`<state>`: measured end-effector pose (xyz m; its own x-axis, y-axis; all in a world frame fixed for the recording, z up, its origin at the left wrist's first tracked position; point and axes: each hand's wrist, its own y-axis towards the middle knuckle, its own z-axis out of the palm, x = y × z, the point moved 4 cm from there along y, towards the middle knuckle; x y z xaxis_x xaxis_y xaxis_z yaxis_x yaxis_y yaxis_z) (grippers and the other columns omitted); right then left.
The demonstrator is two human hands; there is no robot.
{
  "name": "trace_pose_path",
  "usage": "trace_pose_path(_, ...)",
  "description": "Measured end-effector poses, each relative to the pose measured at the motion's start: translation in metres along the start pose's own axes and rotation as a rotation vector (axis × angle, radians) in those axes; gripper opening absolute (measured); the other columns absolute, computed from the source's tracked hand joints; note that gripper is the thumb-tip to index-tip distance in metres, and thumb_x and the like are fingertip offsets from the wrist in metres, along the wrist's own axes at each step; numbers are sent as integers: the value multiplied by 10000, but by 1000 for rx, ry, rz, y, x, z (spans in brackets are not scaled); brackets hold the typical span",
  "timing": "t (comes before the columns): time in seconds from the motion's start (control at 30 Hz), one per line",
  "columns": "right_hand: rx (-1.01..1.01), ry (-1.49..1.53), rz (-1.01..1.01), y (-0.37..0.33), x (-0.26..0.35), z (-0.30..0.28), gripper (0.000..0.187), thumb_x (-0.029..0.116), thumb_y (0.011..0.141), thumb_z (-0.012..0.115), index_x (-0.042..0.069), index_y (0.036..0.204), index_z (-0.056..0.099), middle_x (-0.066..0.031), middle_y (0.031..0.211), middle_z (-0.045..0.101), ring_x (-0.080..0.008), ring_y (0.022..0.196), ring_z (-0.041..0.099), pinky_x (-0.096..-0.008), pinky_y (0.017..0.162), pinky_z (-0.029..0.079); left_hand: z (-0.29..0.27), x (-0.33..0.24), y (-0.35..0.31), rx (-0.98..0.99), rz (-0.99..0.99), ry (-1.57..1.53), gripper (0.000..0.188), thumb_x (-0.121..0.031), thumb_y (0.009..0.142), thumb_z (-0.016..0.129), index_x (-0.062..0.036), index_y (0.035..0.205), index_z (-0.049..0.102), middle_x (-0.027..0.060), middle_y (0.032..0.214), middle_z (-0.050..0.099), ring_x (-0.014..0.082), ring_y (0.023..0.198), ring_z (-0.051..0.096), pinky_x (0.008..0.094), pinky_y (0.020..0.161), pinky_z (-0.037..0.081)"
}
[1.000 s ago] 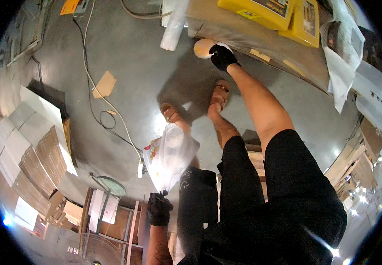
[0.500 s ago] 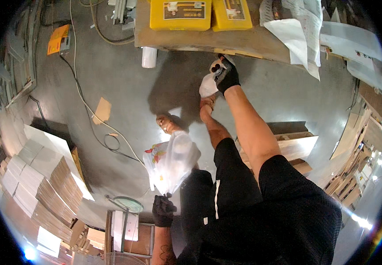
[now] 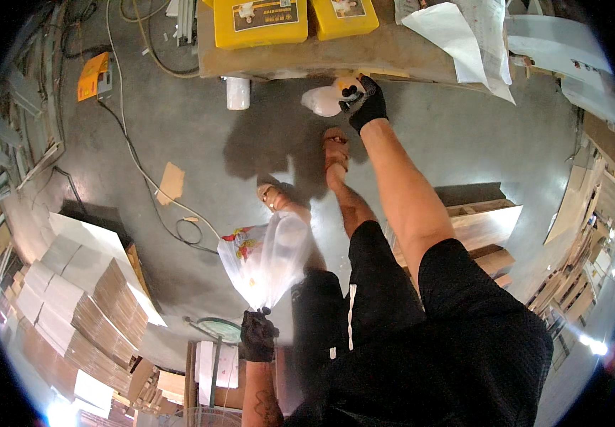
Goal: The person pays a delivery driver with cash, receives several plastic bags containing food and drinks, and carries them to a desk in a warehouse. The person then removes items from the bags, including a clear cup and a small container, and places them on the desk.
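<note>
My left hand, in a black glove, is closed round the gathered top of a thin white plastic bag. The bag hangs full, a red and yellow print on one side; its contents only show as pale shapes. With my right arm stretched forward, my gloved right hand grips a pale, partly see-through object with dark round spots at one end; its kind is unclear. It is held just off the near edge of the wooden table, above the floor.
Yellow plastic jugs and white paper sheets lie on the table. A white roll stands below its edge. Cables cross the floor at left, near stacked flat cardboard. A wooden crate sits to the right.
The pale object in my right hand has swung from hanging down to pointing left. The bag in my left hand has shifted slightly left. One foot has come into clearer view.
</note>
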<state>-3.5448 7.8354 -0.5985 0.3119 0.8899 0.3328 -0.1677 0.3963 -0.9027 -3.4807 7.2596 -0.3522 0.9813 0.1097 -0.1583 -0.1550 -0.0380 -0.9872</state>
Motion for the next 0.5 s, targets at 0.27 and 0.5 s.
trace_pose_path(0.27,75,59,1,-2,-38,-61,186,321,902,583,136,911,564,-56,727,558,-224,650,548,-367,569,441,-6,-1,9,19,-45,51,413,-456,999,367,-140,822,564,98,918,622,164,444,438,356,425,370)
trace_pose_path(0.5,-115,-6,51,-72,-80,-121,175,303,901,608,133,911,570,-57,764,586,-226,703,590,-352,604,470,-3,0,2,-36,-15,59,348,-420,995,390,-141,848,538,105,901,615,162,456,446,358,425,389)
